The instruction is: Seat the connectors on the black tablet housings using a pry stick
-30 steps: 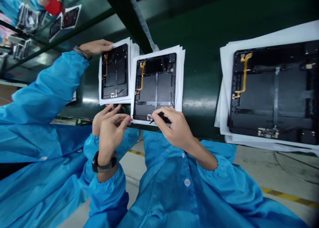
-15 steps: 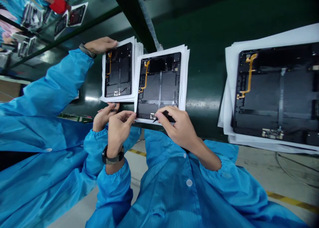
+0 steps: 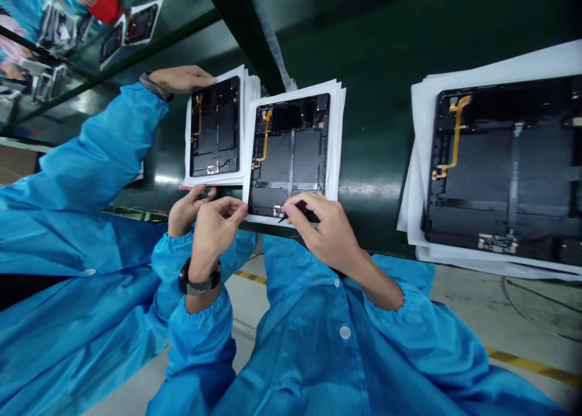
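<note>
In front of me lies an opened tablet housing [image 3: 273,143], black inside, with an orange flex cable [image 3: 266,137] along its left side and a small circuit board [image 3: 279,211] near its bottom edge. My left hand [image 3: 217,229] wears a dark watch; thumb and forefinger are pinched together at the housing's lower left corner. Closed around slim black tweezers [image 3: 309,212], my right hand [image 3: 325,231] rests over the lower edge. The tweezers' dark tip points left beside the circuit board. Part of the tweezers is hidden by my fingers.
At left, a co-worker's hands [image 3: 182,80] are around another tablet housing [image 3: 216,131] on white sheets. A third housing [image 3: 482,173] lies on stacked sheets [image 3: 416,161] at right. A dark green post [image 3: 248,34] rises behind the glossy green bench [image 3: 373,161].
My left hand and wrist have shifted slightly left, fingertips still at the corner. My right hand stays almost where it was. The co-worker's upper hand has moved a little.
</note>
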`<state>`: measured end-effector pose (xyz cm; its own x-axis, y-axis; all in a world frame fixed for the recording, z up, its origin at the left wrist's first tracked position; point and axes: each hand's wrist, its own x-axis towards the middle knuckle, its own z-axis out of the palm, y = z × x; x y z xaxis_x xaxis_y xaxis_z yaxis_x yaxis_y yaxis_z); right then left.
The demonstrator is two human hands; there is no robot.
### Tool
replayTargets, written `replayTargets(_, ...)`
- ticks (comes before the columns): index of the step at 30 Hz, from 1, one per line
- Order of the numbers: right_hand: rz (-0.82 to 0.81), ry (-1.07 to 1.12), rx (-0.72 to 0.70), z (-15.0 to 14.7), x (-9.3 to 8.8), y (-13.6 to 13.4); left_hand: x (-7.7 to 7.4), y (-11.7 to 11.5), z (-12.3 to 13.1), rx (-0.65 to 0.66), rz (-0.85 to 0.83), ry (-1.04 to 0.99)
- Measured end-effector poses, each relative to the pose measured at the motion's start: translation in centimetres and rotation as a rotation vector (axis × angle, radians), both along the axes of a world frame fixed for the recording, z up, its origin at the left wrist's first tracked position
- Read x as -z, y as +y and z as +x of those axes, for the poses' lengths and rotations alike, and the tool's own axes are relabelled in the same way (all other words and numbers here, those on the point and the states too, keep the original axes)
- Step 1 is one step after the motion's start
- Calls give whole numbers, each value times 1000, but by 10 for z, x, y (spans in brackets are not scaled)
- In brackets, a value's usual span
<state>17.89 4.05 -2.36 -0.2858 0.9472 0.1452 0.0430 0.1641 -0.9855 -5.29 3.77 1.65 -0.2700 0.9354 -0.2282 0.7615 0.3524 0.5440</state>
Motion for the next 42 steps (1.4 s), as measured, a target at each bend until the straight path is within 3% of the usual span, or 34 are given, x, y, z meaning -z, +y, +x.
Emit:
replayTargets(7,0,5,11,1,-1,0,-11,14,-8,192,-157,143)
replayTargets(19,-25,5,-3,2,-1,1,-28,33,18,388,-187,619)
replayTargets(23,-29,11,0,3,-1,1,-29,40,10,368,-249,397)
replayTargets(30,-24,10,-2,2,-2,1,-18,36,-15,156,-323,-190)
replayTargets(37,-27,-13,10,2,0,1,0,25,-30,33,-307,-472)
replayTargets(42,-28,-34,12,1,0,0,13,15,-29,-51,-210,-554)
